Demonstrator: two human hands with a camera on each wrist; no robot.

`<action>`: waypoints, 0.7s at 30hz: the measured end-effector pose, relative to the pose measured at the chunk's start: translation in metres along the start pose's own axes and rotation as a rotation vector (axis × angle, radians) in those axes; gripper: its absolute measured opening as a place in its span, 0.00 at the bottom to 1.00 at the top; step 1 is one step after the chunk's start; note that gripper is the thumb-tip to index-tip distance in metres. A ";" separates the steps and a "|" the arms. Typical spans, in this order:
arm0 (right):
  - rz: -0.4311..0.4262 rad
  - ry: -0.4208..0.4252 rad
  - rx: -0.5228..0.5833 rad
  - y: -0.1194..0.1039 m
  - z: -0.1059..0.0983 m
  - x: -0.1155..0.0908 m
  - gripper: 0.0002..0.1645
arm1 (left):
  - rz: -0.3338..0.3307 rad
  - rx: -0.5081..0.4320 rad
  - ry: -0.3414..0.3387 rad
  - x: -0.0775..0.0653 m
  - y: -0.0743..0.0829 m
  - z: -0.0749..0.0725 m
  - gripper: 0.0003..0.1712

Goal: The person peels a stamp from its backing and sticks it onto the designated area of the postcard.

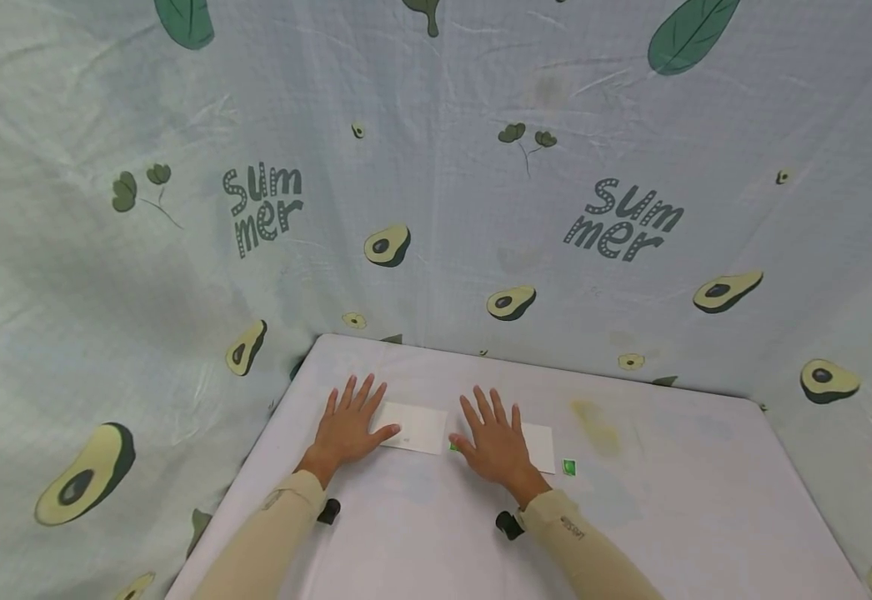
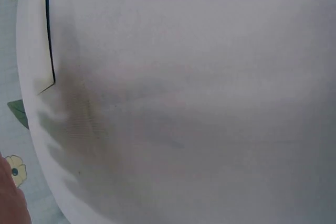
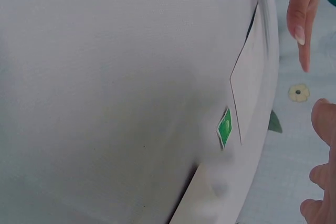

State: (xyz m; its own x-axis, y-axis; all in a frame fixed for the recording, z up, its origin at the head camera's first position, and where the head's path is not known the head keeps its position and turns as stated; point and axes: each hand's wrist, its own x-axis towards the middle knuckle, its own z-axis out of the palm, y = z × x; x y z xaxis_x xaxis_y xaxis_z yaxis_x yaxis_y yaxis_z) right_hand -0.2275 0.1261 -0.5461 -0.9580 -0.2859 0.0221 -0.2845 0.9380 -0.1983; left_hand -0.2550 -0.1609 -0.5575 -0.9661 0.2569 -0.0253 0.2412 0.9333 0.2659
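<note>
My left hand (image 1: pixel 346 429) is spread flat, fingers straight and pointing away, beside a white paper rectangle (image 1: pixel 423 429). Its thumb overlaps the paper's left edge in the head view. My right hand (image 1: pixel 494 446), also with fingers extended, hides part of a second white paper rectangle (image 1: pixel 541 447). Neither hand holds anything. A small green stamp-like square (image 1: pixel 569 467) lies right of the second paper. Another green square (image 3: pixel 224 128) lies between the two papers and is mostly covered by my right thumb in the head view.
The white table (image 1: pixel 421 533) has a yellowish stain (image 1: pixel 596 427) right of the papers. A cloth with avocado prints (image 1: pixel 436 208) hangs behind and at the sides. Black devices (image 1: pixel 509 525) sit at both wrists.
</note>
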 end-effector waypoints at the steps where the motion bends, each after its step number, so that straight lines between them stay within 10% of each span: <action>1: 0.000 0.005 0.000 0.000 0.001 0.000 0.45 | 0.003 0.000 0.000 0.000 -0.001 0.001 0.53; 21: 0.023 -0.030 0.054 0.003 0.018 -0.005 0.44 | -0.040 -0.028 -0.089 -0.002 -0.014 0.018 0.52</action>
State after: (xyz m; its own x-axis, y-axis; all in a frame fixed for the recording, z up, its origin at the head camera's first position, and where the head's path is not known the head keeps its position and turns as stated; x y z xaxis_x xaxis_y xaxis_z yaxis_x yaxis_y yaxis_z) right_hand -0.2227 0.1269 -0.5645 -0.9625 -0.2708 -0.0129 -0.2590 0.9326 -0.2512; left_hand -0.2546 -0.1700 -0.5780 -0.9626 0.2421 -0.1217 0.1989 0.9363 0.2896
